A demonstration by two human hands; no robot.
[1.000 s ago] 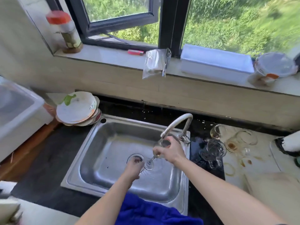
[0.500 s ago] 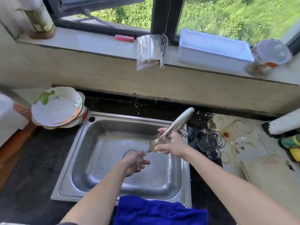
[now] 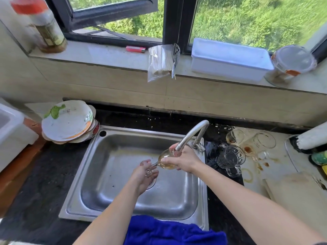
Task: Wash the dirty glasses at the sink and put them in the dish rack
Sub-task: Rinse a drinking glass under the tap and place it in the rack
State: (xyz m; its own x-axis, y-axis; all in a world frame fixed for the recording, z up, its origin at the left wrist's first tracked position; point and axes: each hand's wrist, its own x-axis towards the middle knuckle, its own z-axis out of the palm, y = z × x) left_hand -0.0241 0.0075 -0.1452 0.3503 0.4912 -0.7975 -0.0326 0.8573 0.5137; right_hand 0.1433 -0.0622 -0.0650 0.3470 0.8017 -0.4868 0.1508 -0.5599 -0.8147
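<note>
Dark table [image 3: 35,174] with sink [image 3: 109,156], below a window [image 3: 177,23]. Over the sink, right hand [image 3: 185,160] grips a glass [image 3: 166,159]; left hand [image 3: 144,175] cups its foot.

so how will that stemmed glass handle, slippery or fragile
Likely fragile: the stemmed glass has a thin stem and hangs over the steel sink. Probably slippery, since its bowl sits at the faucet spout. Both the right hand and left hand grip it, which seems wise.
</note>
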